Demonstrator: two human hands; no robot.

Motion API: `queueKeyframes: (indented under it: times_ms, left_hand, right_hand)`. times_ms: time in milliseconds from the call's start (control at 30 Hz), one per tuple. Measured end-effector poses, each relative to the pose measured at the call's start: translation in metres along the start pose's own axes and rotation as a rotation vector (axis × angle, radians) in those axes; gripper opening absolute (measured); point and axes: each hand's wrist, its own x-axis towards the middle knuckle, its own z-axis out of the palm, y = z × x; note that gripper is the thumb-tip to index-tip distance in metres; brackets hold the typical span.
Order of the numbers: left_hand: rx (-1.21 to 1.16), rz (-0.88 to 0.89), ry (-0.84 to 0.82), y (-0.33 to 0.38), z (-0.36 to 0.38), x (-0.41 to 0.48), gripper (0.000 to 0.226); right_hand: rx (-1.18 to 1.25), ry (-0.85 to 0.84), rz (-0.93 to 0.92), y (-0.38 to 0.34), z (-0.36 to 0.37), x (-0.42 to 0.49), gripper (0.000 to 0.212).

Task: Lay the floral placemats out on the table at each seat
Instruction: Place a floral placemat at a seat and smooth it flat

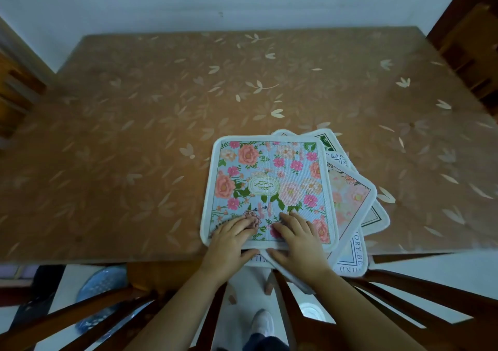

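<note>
A fanned stack of floral placemats lies at the near edge of the table [134,135], right of centre. The top placemat [269,178] is light blue with pink and peach flowers and a white border. Under it, several other placemats [355,197] stick out to the right and over the table's edge. My left hand [231,240] rests on the top mat's near left corner, fingers on top and thumb at the edge. My right hand [296,240] lies on its near middle in the same way. Both hands hold the near edge of the top placemat.
The table carries a brown cloth with pale leaf prints. A dark wooden chair back [377,296] stands between me and the table. Other wooden chairs stand at the left end [16,89] and right end [469,48]. The table's far edge meets a white wall.
</note>
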Motion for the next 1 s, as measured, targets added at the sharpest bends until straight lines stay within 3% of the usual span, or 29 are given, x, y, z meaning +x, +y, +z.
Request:
queueKeyframes:
  times_ms: [333,767,1000]
  left_hand:
    - [-0.146,0.030,0.121,0.001,-0.010,-0.001,0.016]
    - [-0.255,-0.025,0.136,0.008,-0.019,0.002,0.012]
    - [-0.293,-0.025,0.152,0.005,-0.030,0.005,0.012]
  right_hand:
    - [0.186,0.164,-0.005,0.001,0.001,-0.001,0.024]
    - [0.271,0.107,-0.069,-0.003,-0.006,-0.001,0.019]
    - [0.450,0.132,0.062,-0.003,-0.018,-0.002,0.011]
